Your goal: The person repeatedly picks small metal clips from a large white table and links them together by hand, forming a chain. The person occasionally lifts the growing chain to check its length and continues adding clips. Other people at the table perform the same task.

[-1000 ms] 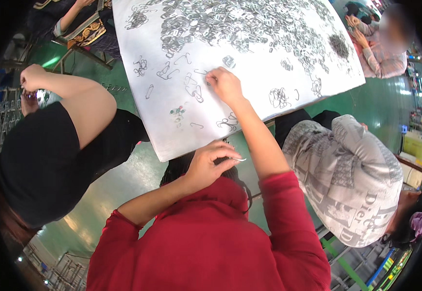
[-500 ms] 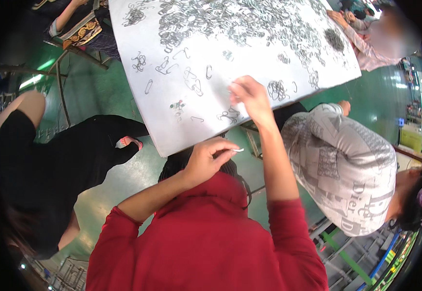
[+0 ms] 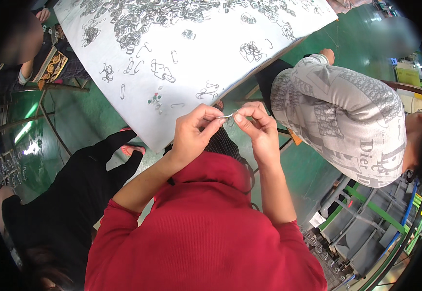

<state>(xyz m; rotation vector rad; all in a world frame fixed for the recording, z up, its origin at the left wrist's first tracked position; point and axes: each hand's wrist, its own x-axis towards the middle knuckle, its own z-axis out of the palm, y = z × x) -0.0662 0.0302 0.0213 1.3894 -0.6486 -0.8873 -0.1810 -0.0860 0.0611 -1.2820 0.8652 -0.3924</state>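
Observation:
My left hand [image 3: 194, 132] is closed, its thumb and forefinger pinching a small silvery metal piece [image 3: 226, 116]. Opposite it, my right hand [image 3: 260, 130] is pinched too, with a thin dark wire hook [image 3: 231, 123] at its fingertips. The two metal parts meet or overlap between the fingers; whether they are joined is too small to tell. Both hands are raised in front of my body, near the close edge of a white table [image 3: 191, 72]. Just beyond my fingers, a few bent wire hooks [image 3: 207, 90] lie on the tabletop.
A large spread of metal links [image 3: 143, 22] covers the table's far part. Smaller heaps of wire hooks [image 3: 251, 51] and tiny coloured bits [image 3: 155, 98] lie nearer. One person in a grey patterned shirt [image 3: 337, 116] is at my right; another in black [image 3: 75, 194] is at my left.
My right hand has come back from the tabletop to meet my left hand, now with a wire hook in its fingertips. The left still pinches the silvery piece. The view has shifted.

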